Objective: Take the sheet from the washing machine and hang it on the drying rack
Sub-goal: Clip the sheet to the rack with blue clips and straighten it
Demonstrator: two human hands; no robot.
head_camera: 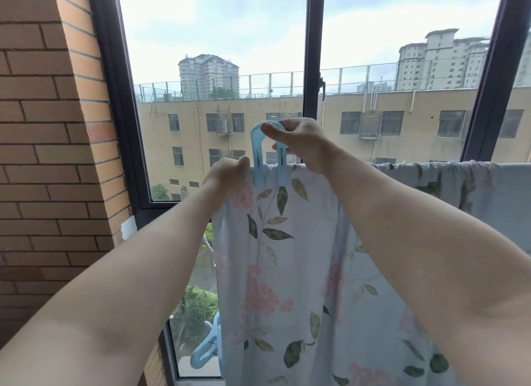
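Two hands up at the hanging line, as I see it. L hand point(227, 173) is bunched round the top edge of the floral sheet point(287, 270), just left of a big blue peg point(257, 158). R hand point(304, 144) pinches the peg's looped top, legs astride the sheet edge. Sheet hangs in front of the window point(312, 55). Greyish cloth point(474, 181) is draped along to the right. 2nd blue peg point(202, 355) sits low by the glass.

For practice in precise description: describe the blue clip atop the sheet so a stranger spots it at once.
Find the dark-framed window, then the floral sheet hung before it. On the sheet's top edge stands a light-blue clip, its arched top pinched by the right hand; the other blue clip is low down, left, untouched.
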